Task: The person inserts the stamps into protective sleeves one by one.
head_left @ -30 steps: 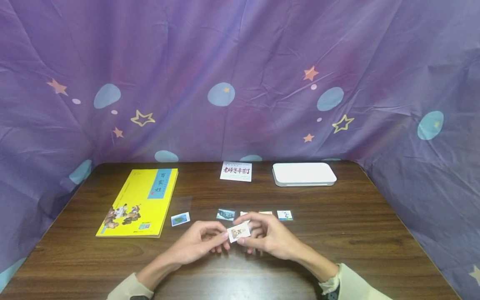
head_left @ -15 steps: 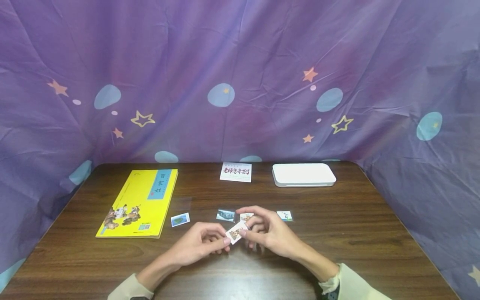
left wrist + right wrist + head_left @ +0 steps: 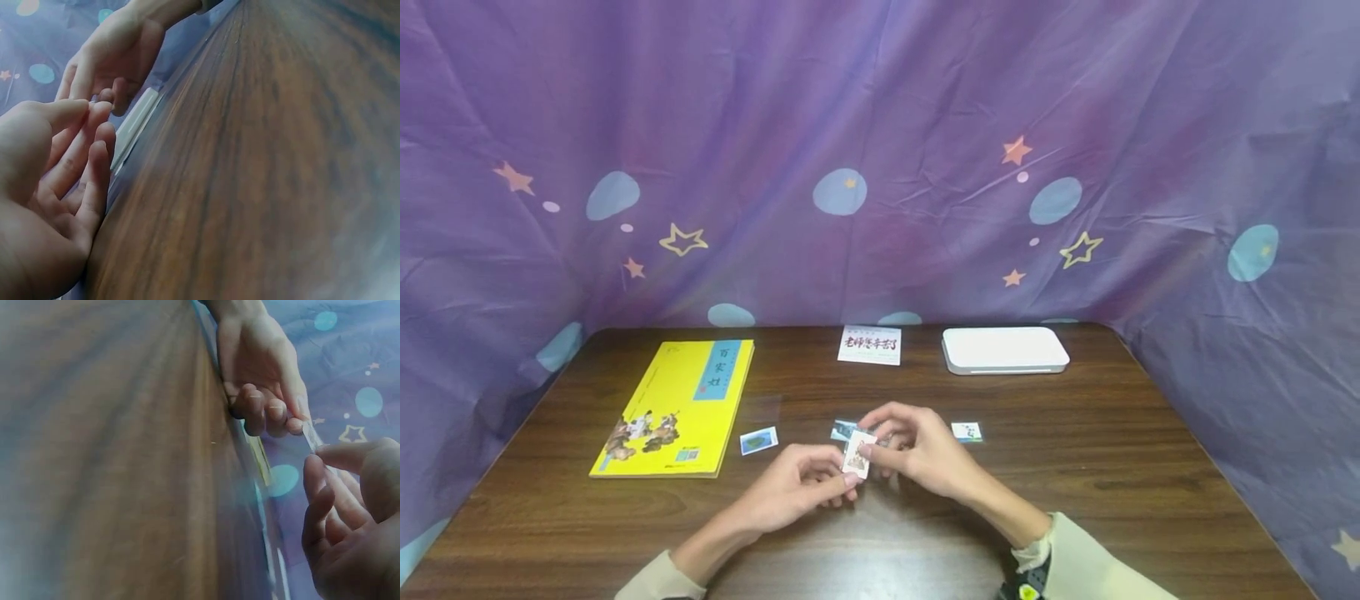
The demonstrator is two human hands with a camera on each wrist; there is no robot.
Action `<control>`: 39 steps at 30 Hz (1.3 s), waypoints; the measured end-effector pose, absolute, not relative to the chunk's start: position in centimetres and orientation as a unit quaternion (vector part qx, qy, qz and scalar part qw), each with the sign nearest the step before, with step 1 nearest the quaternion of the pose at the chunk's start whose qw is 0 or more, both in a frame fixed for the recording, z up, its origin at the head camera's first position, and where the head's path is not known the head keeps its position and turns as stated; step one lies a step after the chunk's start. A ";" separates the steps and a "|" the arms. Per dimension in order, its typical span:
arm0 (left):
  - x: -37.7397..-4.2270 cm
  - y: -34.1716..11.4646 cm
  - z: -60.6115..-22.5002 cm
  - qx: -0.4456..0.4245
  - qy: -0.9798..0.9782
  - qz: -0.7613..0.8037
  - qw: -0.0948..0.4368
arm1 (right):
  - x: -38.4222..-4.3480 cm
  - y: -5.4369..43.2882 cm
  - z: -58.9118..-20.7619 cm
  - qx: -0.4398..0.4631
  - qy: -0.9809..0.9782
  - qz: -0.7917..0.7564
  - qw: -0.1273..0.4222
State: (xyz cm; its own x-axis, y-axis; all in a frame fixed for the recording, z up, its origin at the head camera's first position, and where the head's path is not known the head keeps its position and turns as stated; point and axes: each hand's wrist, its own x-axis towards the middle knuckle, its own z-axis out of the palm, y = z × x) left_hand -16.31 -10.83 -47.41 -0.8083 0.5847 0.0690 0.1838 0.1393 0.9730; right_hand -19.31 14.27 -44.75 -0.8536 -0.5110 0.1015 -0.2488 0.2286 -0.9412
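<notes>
Between my two hands, above the table, is a small white-bordered postage stamp (image 3: pixel 854 463) with a brownish figure picture, standing nearly upright in the head view. My left hand (image 3: pixel 797 490) pinches its lower edge between thumb and index finger. Thumb and fingers of my right hand (image 3: pixel 928 457) pinch its upper right side. The right wrist view shows the stamp (image 3: pixel 310 437) edge-on, spanning the fingertips of both hands. Just behind it on the table lies a bluish stamp (image 3: pixel 841 429), partly covered. Other stamps seen earlier are hidden behind my right hand.
A stamp with a green island (image 3: pixel 758 441) lies at left, and a white one with blue and green (image 3: pixel 967 432) at right. Farther out are a yellow book (image 3: pixel 670 408), a printed white card (image 3: pixel 869 345) and a flat white case (image 3: pixel 1006 349) on the wooden table (image 3: pixel 1075 500).
The stamp has turned from lying sideways to nearly upright and shifted slightly left. My right hand has moved left and a little up with it; my left hand has hardly moved.
</notes>
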 end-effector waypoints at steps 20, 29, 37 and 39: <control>-17.0 -15.3 -45.7 0.154 0.804 0.568 0.085 | -24.3 8.3 -44.4 -0.277 0.813 -0.507 0.067; -17.6 -18.2 -45.0 0.124 0.867 0.483 0.008 | -26.1 6.7 -44.6 -0.252 0.825 -0.501 0.061; -18.2 -19.6 -44.2 0.163 0.932 0.319 -0.057 | -26.2 5.6 -44.4 -0.238 0.856 -0.456 0.054; -18.2 -19.9 -44.0 0.176 0.938 0.290 -0.070 | -26.1 5.5 -44.3 -0.229 0.864 -0.446 0.054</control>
State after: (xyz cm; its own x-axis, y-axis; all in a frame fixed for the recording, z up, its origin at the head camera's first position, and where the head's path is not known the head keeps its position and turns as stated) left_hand -18.22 -19.87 -44.05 -0.9283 0.2892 0.2338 0.3707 0.7705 0.5187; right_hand -26.05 5.54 -44.33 -0.8895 -0.4431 0.1111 -0.3472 0.4977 -0.7948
